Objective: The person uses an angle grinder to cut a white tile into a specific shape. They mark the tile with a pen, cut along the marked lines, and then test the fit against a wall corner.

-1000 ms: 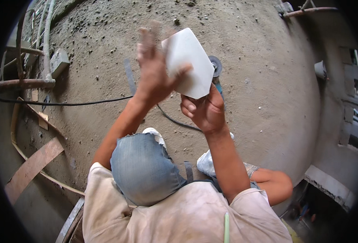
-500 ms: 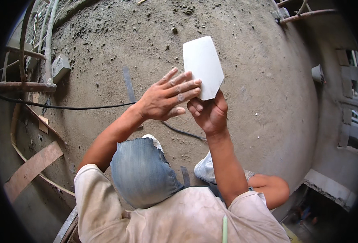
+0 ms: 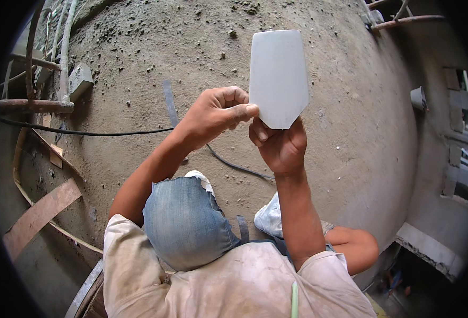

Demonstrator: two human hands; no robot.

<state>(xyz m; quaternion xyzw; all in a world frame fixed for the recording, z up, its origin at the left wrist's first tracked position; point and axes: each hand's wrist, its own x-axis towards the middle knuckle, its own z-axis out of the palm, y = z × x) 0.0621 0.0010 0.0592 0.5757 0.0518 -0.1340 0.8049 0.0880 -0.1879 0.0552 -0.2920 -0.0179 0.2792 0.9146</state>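
Observation:
A flat white tile-like piece (image 3: 279, 74) with two cut lower corners is held up over the ground. My right hand (image 3: 282, 146) supports it from below, its fingers partly hidden behind the lower edge. At the lower left edge, my left hand (image 3: 220, 114) has its thumb against the piece and its other fingers curled behind or beside it. The underside of the piece is hidden.
Rough, grey-brown ground (image 3: 350, 143) with scattered crumbs surrounds my hands. A black cable (image 3: 112, 133) crosses it at left. Metal pipe scaffolding (image 3: 35, 106), a concrete block (image 3: 79, 80) and a board (image 3: 42, 217) are on the left. A pale bucket (image 3: 418, 98) lies right.
The white piece has moved up and right and turned more upright. My left hand has gone from spread fingers on its face to pinching its edge.

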